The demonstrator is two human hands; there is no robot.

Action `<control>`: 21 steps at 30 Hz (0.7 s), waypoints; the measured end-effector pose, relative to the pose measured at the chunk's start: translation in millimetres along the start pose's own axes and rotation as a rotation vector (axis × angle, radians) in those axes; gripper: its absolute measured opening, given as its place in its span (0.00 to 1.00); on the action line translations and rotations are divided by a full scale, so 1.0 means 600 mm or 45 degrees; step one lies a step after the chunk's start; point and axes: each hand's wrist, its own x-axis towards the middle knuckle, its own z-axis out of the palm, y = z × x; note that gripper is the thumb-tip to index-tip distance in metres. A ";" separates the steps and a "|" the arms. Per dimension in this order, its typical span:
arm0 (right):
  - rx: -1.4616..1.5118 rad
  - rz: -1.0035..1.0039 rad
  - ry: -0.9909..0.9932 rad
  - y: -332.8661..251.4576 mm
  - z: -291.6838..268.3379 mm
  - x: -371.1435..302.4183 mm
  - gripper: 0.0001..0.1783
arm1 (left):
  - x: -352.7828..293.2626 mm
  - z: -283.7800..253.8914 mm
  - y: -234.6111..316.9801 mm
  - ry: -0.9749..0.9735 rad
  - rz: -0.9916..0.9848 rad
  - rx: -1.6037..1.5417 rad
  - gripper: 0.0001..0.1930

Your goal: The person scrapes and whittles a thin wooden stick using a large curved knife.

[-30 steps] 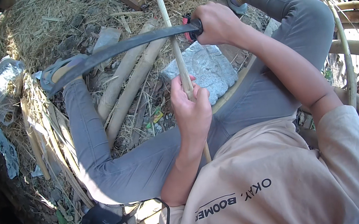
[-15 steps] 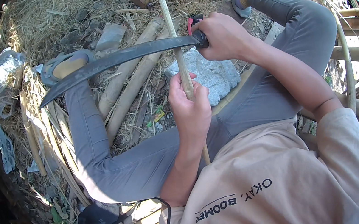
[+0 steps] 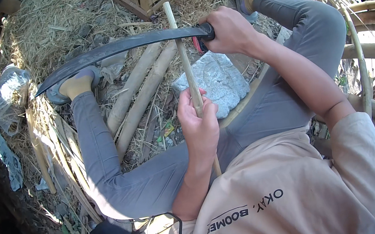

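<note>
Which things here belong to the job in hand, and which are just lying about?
In hand:
- wooden stick, held in the left hand
- curved blade, its handle gripped by the right hand

Apparently lying about:
- pale stone between the legs
- bamboo poles on the ground
- clear plastic bag at far left

head view (fisheye) looks down

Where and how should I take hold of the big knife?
Probably by its black handle, from the right, as the right hand grips it: the long curved blade extends left across the stick, so holding there would risk the edge.
</note>
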 end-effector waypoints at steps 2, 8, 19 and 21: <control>0.046 -0.014 0.002 -0.018 0.001 -0.019 0.12 | 0.004 -0.009 0.008 0.013 -0.003 -0.013 0.13; -0.028 -0.227 -0.105 -0.022 0.002 -0.025 0.12 | -0.002 -0.012 0.004 -0.013 0.023 0.025 0.12; -0.153 -0.030 0.002 -0.014 -0.019 -0.014 0.11 | 0.001 -0.007 0.007 -0.053 -0.004 -0.074 0.14; -0.107 -0.086 -0.019 -0.031 -0.012 -0.030 0.11 | 0.001 -0.012 0.004 -0.053 0.000 -0.060 0.14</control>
